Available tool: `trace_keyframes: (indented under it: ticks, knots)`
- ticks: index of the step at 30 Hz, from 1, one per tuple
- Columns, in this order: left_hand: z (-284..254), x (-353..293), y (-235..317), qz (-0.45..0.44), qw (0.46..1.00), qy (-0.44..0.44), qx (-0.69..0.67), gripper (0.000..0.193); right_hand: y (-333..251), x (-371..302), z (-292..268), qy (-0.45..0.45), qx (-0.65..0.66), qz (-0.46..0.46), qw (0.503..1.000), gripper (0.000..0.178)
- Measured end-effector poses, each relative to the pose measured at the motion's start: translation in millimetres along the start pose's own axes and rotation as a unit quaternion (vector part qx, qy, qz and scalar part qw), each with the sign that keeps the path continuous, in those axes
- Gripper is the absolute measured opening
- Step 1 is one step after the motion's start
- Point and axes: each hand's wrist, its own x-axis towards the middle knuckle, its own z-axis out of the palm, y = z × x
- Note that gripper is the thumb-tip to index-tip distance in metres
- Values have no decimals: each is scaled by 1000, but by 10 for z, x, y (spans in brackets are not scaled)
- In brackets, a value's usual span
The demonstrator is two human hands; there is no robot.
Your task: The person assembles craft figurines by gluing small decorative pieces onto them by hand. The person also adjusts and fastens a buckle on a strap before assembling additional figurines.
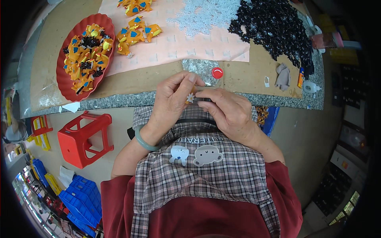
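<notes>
In front of my apron, at the table's near edge, my two hands meet. My left hand pinches a small orange piece, mostly hidden by the fingers. A small white star-shaped piece shows against it, between the hands. My right hand is closed on a thin dark piece that points toward the white star; its exact kind is hidden by the fingers. Left of my hands, a red scalloped tray bears many orange figures with blue and yellow parts, with black pieces among them.
More orange figures lie on the pink sheet. A white heap of small pieces and a black heap lie behind. Near the right edge are a red round cap, grey cloth and small bottle. A red stool stands left.
</notes>
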Motion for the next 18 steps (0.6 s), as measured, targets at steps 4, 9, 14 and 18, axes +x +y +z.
trace_keyframes:
  ticks: [4,9,14,18]
  knots:
    - [-2,-2,-1,-8,1000,-3,6,30,5,-8,9,-12,-13,4,1000,22]
    - [-7,-1,13,-4,1000,2,1,28,25,-33,10,-18,-24,-7,1000,24]
    - [-31,-11,4,42,992,31,111,26,-33,-25,-33,-48,-60,-2,997,25]
    - [-35,-14,52,86,978,42,185,22,-40,-47,-36,-87,-80,5,993,22]
